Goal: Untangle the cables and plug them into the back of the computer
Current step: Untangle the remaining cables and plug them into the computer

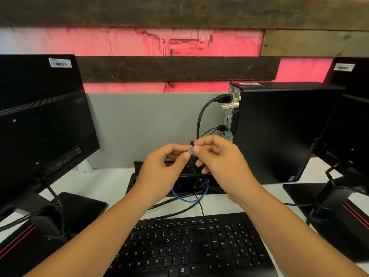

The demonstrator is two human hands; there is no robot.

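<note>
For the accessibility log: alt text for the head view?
Both hands, left hand and right hand, pinch a small blue-tipped connector before the computer tower's rear ports. A blue cable loops among black cables behind the keyboard.

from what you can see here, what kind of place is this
Probably an office or computer-lab workstation. A black tower computer stands on the white desk against a grey partition, with monitors either side, one of them at left, both showing their backs, and a keyboard in front.
</note>
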